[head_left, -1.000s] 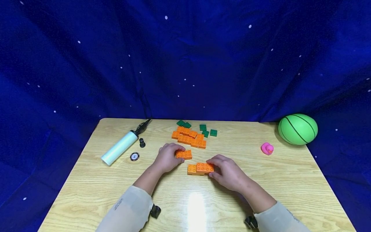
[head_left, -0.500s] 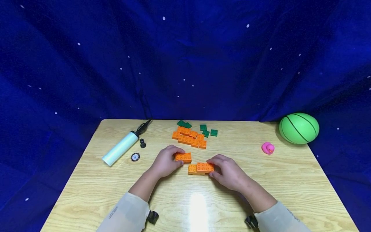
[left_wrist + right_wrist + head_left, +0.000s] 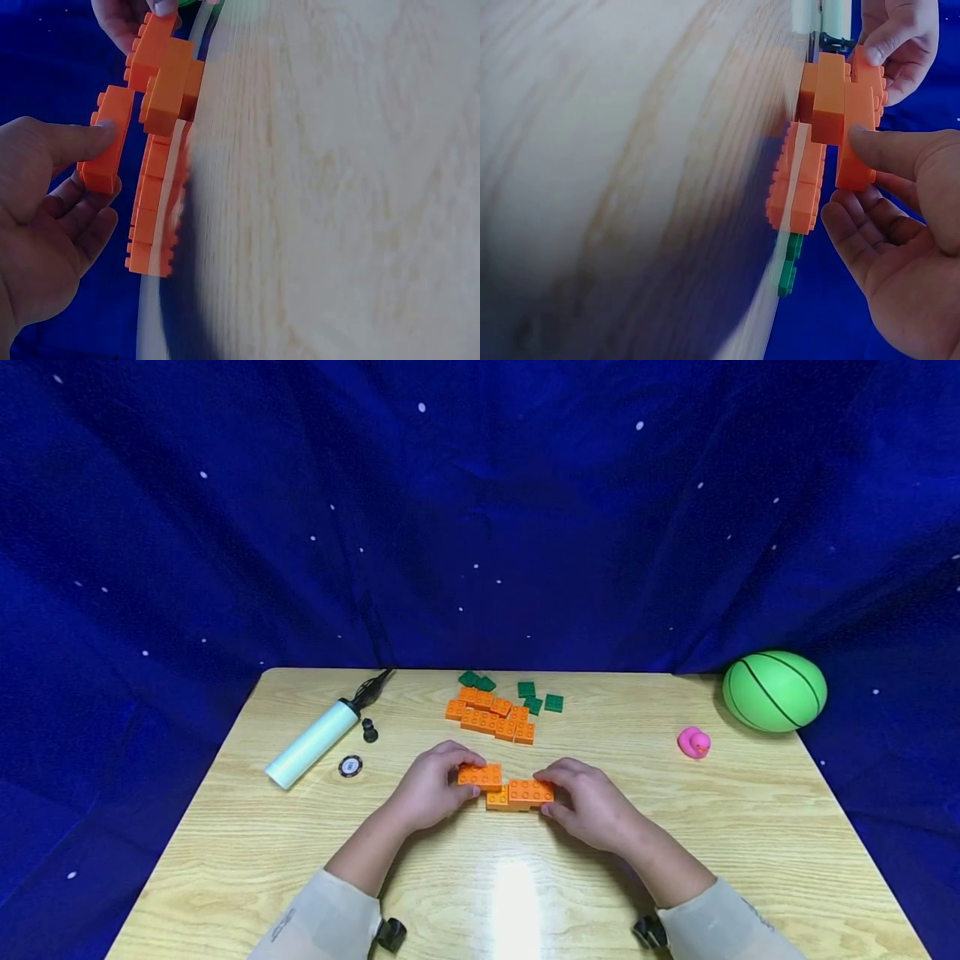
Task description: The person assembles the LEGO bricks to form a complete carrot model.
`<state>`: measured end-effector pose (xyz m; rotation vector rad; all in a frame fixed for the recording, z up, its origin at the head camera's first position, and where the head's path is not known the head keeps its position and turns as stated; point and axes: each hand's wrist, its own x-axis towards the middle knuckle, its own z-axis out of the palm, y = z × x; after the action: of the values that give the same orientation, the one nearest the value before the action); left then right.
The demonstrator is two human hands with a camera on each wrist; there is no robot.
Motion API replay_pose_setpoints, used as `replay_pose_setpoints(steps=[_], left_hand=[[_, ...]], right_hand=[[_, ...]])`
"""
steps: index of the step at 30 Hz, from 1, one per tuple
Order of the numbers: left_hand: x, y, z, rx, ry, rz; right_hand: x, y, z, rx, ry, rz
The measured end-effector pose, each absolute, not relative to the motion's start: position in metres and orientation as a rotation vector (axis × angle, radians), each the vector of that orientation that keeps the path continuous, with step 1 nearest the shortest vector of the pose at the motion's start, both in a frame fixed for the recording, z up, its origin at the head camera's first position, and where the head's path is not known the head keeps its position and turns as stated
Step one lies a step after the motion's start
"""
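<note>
In the head view my left hand [image 3: 433,783] pinches an orange toy building brick [image 3: 480,777] by its left end. That brick hovers just above the left end of a small stack of orange bricks [image 3: 497,799]; a narrow gap shows between them in the left wrist view. Thumb and fingers of my right hand [image 3: 588,803] grip the stack's upper right brick [image 3: 531,791]. From the right wrist, this gripped brick [image 3: 857,150] overhangs the lower bricks [image 3: 827,97]. The left wrist view shows my left thumb on the flat side of its brick [image 3: 106,154].
Behind the hands lie several loose orange bricks [image 3: 487,721] and green bricks [image 3: 531,704]. To the left are a hand pump [image 3: 315,745], a black pawn-like piece [image 3: 369,731] and a poker chip [image 3: 350,766]. A pink rubber duck [image 3: 693,742] and green ball [image 3: 775,692] sit right.
My left hand first drew slightly back, then carried its brick right and toward me, over the stack's left end. The right hand has stayed on its brick, almost still.
</note>
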<state>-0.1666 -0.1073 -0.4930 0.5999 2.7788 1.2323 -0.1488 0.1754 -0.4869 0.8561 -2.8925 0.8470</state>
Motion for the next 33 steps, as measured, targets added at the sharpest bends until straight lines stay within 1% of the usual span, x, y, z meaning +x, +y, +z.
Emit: replay_pose_setpoints(steps=[18,33], left_hand=[[-0.157,-0.103,-0.493,0.642,2.742,1.197],[-0.156,-0.1,-0.498,0.648,2.745,1.214]], right_hand=[[-0.149,0.172,-0.485,0.879,-2.892,0.849],[-0.148,0.173,-0.484,0.867,-2.898,0.807]])
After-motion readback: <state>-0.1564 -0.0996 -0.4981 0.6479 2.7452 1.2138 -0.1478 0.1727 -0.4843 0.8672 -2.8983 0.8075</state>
